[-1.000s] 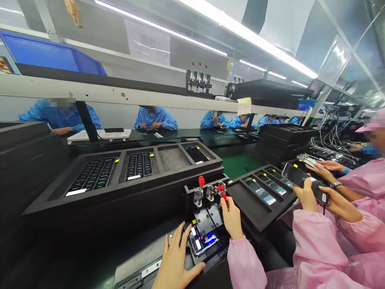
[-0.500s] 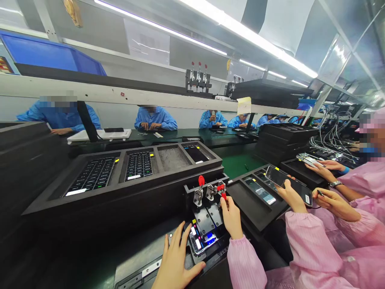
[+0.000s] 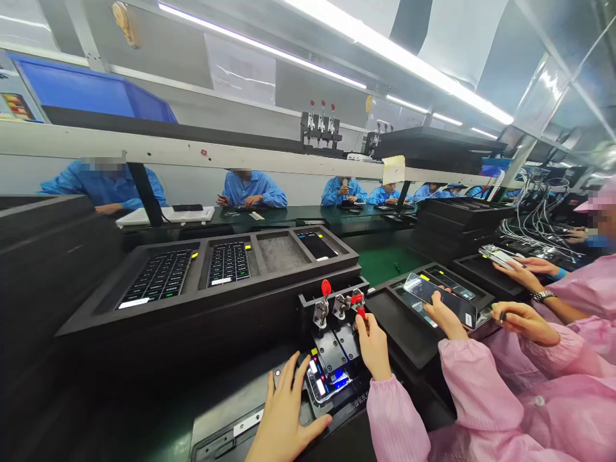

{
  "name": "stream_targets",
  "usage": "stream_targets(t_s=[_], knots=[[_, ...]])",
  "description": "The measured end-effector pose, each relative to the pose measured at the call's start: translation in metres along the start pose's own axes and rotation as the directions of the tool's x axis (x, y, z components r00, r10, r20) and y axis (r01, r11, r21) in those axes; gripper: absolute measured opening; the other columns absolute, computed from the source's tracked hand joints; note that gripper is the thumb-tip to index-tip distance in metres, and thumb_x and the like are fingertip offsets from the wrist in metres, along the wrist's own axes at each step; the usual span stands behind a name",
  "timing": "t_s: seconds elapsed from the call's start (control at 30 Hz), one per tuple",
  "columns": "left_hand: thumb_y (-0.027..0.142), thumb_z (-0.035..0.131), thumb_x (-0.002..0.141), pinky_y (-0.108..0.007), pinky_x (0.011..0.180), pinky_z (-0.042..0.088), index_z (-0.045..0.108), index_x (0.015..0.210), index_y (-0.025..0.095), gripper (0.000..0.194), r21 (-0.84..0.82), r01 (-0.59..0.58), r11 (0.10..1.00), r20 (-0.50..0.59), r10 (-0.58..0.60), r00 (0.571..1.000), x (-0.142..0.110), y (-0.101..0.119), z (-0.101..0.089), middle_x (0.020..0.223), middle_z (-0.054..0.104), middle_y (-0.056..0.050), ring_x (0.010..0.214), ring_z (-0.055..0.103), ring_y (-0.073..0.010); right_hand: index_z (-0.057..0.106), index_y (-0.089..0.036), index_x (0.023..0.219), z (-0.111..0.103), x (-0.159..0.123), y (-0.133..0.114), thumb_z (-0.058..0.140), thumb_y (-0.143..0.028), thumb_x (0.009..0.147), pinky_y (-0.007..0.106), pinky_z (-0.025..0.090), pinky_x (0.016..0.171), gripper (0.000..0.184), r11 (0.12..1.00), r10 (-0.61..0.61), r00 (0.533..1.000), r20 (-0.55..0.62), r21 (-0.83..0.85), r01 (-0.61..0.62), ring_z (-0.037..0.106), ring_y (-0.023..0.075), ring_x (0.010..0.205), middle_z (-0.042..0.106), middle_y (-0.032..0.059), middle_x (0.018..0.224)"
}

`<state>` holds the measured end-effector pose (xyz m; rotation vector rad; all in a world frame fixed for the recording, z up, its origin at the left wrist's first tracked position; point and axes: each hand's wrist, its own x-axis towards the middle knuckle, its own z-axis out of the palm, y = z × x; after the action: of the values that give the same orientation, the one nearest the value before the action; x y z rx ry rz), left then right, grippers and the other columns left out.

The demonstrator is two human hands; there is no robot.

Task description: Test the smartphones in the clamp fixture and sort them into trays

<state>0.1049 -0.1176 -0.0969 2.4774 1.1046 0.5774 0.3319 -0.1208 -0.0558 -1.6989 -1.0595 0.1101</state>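
Note:
My right hand [image 3: 374,346] pinches the red handle [image 3: 360,312] of a toggle clamp at the right end of a black clamp fixture [image 3: 330,354]. Another toggle clamp [image 3: 321,309] beside it has its red handle pointing up. A lit phone [image 3: 320,384] lies in the fixture, its upper part hidden under metal plates. Fingers spread, my left hand [image 3: 285,410] rests at the phone's left side, its fingertips close to or touching the edge; contact is hard to tell.
Behind the fixture is a foam tray [image 3: 283,253] with several phones in it. Stacked black foam [image 3: 43,269] rises at left. On the right, a pink-sleeved co-worker holds a phone [image 3: 440,298] over another tray [image 3: 392,321]. A shelf [image 3: 260,151] crosses above; people in blue sit opposite.
The co-worker's phone has moved left and lower, over the tray. My view has shifted slightly. Both my hands keep their places at the fixture.

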Motion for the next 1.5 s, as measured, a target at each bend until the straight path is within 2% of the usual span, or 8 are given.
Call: stream_targets(t_s=[0.6, 0.9, 0.97, 1.07, 1.2, 1.3, 1.37, 1.5], knots=[[0.044, 0.06, 0.071, -0.056, 0.106, 0.009, 0.02, 0.14, 0.028, 0.081, -0.044, 0.011, 0.999, -0.018, -0.012, 1.0, -0.002, 0.003, -0.002, 0.146, 0.024, -0.009, 0.133, 0.022, -0.0293, 0.051, -0.02, 0.072, 0.001, -0.002, 0.002, 0.034, -0.056, 0.083, 0.026, 0.04, 0.061, 0.041, 0.999, 0.01, 1.0, 0.006, -0.037, -0.009, 0.057, 0.0161, 0.06, 0.062, 0.0031, 0.067], [0.043, 0.065, 0.064, -0.059, 0.105, 0.009, 0.024, 0.138, 0.028, 0.086, -0.051, 0.039, 0.998, 0.0, -0.04, 0.999, -0.002, 0.005, -0.016, 0.143, 0.031, -0.01, 0.132, 0.025, -0.0306, 0.048, -0.02, 0.064, -0.032, -0.014, -0.069, 0.029, -0.041, 0.087, 0.026, 0.041, 0.066, 0.037, 0.978, -0.178, 0.938, -0.297, 0.05, 0.201, 0.053, 0.0139, 0.064, 0.056, 0.0025, 0.065], [0.042, 0.066, 0.062, -0.061, 0.104, 0.007, 0.023, 0.138, 0.03, 0.089, -0.048, 0.059, 0.997, 0.006, -0.059, 0.998, -0.011, -0.006, -0.025, 0.143, 0.032, -0.009, 0.131, 0.026, -0.0315, 0.048, -0.02, 0.062, -0.03, -0.027, -0.084, 0.035, -0.036, 0.086, 0.026, 0.041, 0.061, 0.032, 0.953, -0.256, 0.94, -0.227, 0.103, 0.285, 0.051, 0.0129, 0.059, 0.054, 0.001, 0.061], [0.038, 0.068, 0.062, -0.062, 0.104, 0.007, 0.016, 0.14, 0.033, 0.094, -0.064, 0.1, 0.993, 0.007, -0.1, 0.995, -0.037, -0.035, -0.041, 0.144, 0.03, -0.006, 0.131, 0.028, -0.0319, 0.049, -0.02, 0.063, -0.01, -0.06, -0.089, 0.04, -0.028, 0.086, 0.025, 0.04, 0.056, 0.025, 0.907, -0.402, 0.91, 0.099, 0.181, 0.381, 0.05, 0.0116, 0.057, 0.052, -0.0002, 0.059], [0.039, 0.066, 0.067, -0.057, 0.106, 0.013, 0.014, 0.14, 0.034, 0.09, -0.127, 0.13, 0.983, -0.01, -0.132, 0.991, -0.077, -0.076, -0.058, 0.146, 0.029, -0.004, 0.131, 0.027, -0.0311, 0.056, -0.019, 0.1, 0.033, -0.097, -0.079, 0.049, -0.029, 0.082, 0.034, 0.046, 0.081, 0.021, 0.805, -0.568, 0.674, 0.473, 0.149, 0.574, 0.056, 0.0199, 0.093, 0.061, 0.0083, 0.098], [0.048, 0.053, 0.078, -0.052, 0.105, 0.024, 0.021, 0.139, 0.032, 0.07, -0.241, 0.225, 0.944, -0.126, -0.26, 0.957, -0.097, -0.09, -0.064, 0.143, 0.033, -0.003, 0.13, 0.03, -0.0292, 0.04, -0.022, 0.129, 0.054, -0.102, -0.073, 0.05, -0.043, 0.082, 0.057, 0.029, 0.099, 0.052, 0.794, -0.485, 0.616, 0.621, 0.019, 0.607, 0.034, 0.0318, 0.125, 0.039, 0.0123, 0.136], [0.051, 0.039, 0.084, -0.049, 0.104, 0.03, 0.025, 0.137, 0.032, 0.058, -0.353, 0.295, 0.888, -0.207, -0.381, 0.901, -0.104, -0.093, -0.067, 0.141, 0.037, -0.001, 0.129, 0.033, -0.0273, 0.048, -0.026, 0.121, 0.06, -0.099, -0.071, 0.048, -0.045, 0.083, 0.062, 0.023, 0.099, 0.042, 0.816, -0.428, 0.601, 0.675, 0.003, 0.578, 0.03, 0.0321, 0.127, 0.036, 0.0088, 0.138], [0.054, 0.025, 0.088, -0.046, 0.101, 0.035, 0.029, 0.135, 0.029, 0.053, -0.552, 0.333, 0.764, -0.239, -0.528, 0.815, -0.11, -0.094, -0.073, 0.136, 0.043, -0.003, 0.125, 0.039, -0.0269, 0.059, -0.023, 0.078, 0.062, -0.098, -0.066, 0.045, -0.035, 0.086, 0.05, 0.027, 0.104, 0.02, 0.852, -0.476, 0.594, 0.649, 0.171, 0.495, 0.039, 0.0238, 0.122, 0.05, 0.0029, 0.126]])
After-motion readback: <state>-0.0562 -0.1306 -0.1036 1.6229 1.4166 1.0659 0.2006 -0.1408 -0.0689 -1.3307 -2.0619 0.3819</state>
